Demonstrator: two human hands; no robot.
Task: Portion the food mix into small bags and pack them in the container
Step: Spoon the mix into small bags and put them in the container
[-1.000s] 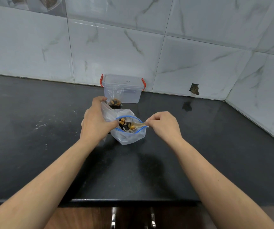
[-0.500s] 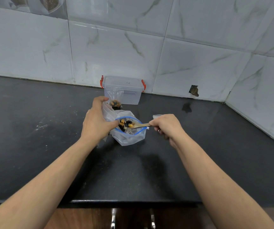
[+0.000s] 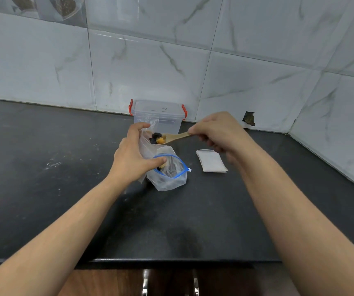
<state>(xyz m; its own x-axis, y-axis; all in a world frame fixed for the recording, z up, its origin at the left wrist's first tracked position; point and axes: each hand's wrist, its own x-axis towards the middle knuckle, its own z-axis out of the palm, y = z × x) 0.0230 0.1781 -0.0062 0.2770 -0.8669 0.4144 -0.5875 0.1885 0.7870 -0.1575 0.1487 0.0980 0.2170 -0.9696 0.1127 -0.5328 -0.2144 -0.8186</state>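
A large clear zip bag [image 3: 169, 174] with a blue seal stands open on the black counter, some food mix inside. My left hand [image 3: 134, 157] holds a small clear bag [image 3: 147, 144] upright just left of and above it. My right hand [image 3: 216, 131] pinches the handle of a wooden spoon [image 3: 175, 137]. The spoon's bowl carries dark and orange food pieces [image 3: 158, 138] at the small bag's mouth. Behind, a clear lidded container [image 3: 158, 116] with red clips stands against the tiled wall.
A stack of flat small bags [image 3: 211, 161] lies on the counter to the right of the large bag. The black counter [image 3: 43, 167] runs to a front edge near me. The tiled wall turns a corner at the right. A hole [image 3: 249, 119] shows in the wall tile.
My right hand lifted the loaded spoon out of the large bag and up to the small bag's mouth. The stack of small bags, hidden before, now shows.
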